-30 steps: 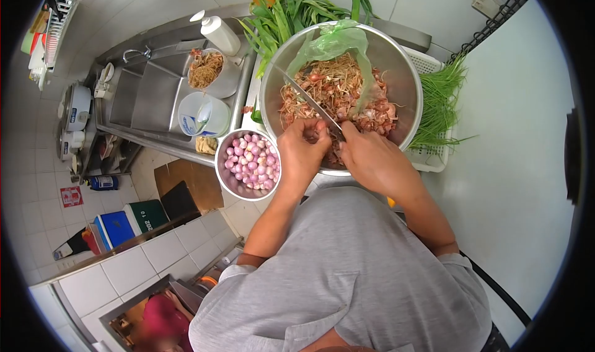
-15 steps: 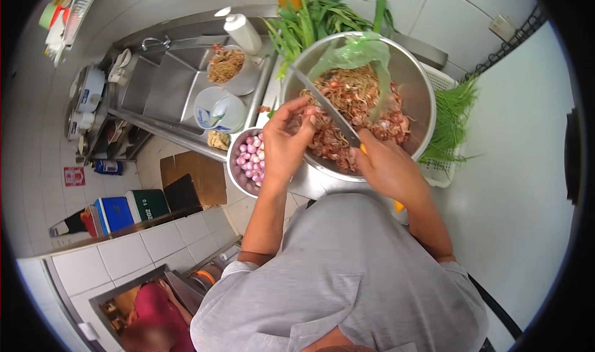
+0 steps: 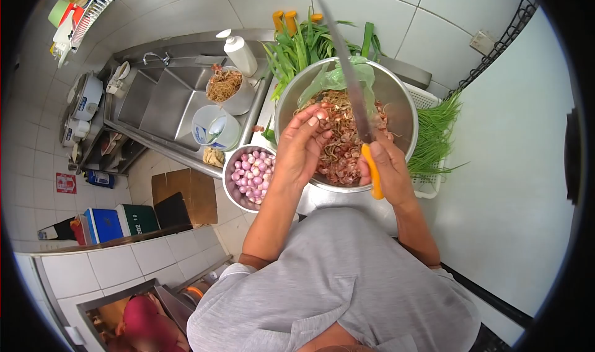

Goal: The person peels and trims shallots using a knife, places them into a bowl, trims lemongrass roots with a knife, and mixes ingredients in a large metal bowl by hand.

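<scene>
My left hand [image 3: 302, 144] pinches a small reddish shallot [image 3: 320, 114] at its fingertips, above the large steel bowl [image 3: 403, 101]. In my right hand [image 3: 392, 169] is a knife [image 3: 351, 73], gripped by its orange handle, its long blade raised and pointing away from me across the bowl. Inside the bowl lie unpeeled shallots, loose skins and dry roots [image 3: 342, 160], along with a green plastic bag [image 3: 359, 69] at the far side. Beside my left forearm, a smaller bowl [image 3: 230, 194] holds several peeled purple shallots [image 3: 250, 173].
Left of the bowls is a steel sink [image 3: 176, 104] with a tub of skins and roots [image 3: 224, 85], a clear tub [image 3: 215, 127] and a pump bottle [image 3: 240, 54]. Leafy greens [image 3: 313, 45] lie behind; thin green stalks [image 3: 437, 135] fill a white basket. Another person [image 3: 152, 321] appears lower left.
The knife has swung from slanting left near my left fingers to pointing up and away, with its handle now showing. My left hand still holds the shallot. The camera view has shifted slightly.
</scene>
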Available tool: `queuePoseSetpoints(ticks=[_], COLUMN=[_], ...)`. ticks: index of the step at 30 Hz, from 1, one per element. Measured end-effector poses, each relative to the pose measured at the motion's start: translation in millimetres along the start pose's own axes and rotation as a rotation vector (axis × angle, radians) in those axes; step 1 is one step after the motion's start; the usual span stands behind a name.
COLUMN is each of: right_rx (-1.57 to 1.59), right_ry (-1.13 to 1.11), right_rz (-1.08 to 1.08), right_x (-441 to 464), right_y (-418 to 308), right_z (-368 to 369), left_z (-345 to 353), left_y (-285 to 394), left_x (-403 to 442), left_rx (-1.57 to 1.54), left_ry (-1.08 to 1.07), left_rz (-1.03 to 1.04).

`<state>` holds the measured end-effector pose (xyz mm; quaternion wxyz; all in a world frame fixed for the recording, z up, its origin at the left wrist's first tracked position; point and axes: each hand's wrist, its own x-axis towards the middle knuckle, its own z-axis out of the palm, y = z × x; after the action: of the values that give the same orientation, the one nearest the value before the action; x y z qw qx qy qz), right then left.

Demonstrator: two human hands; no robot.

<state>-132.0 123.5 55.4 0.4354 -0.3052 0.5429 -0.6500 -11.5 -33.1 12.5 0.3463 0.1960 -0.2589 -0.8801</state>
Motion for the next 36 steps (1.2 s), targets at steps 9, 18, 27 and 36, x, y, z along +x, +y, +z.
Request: queuePoseSetpoints(ticks=[9,18,27,36], right_rx=[-0.676,-0.687,-0.801,-0.746], right_ry=[-0.112,-0.070,-0.081,-0.124], right_rz=[-0.156,-0.297,-0.430,-0.340], right_x=[-2,-6,-8,-9], right_y=[-20,-25,-25,-30], right_z=[4,3,-1,-7], left_z=[24,26,37,38], left_y=[-5,-2,4,4], left_x=[-10,-17,-27,-29], left_rx=[0.036,0.062,0.130,0.301], left_ry=[-0.047,-0.194,-0.100,-0.080], left_rz=[0.178,0.270,0.309,0.415])
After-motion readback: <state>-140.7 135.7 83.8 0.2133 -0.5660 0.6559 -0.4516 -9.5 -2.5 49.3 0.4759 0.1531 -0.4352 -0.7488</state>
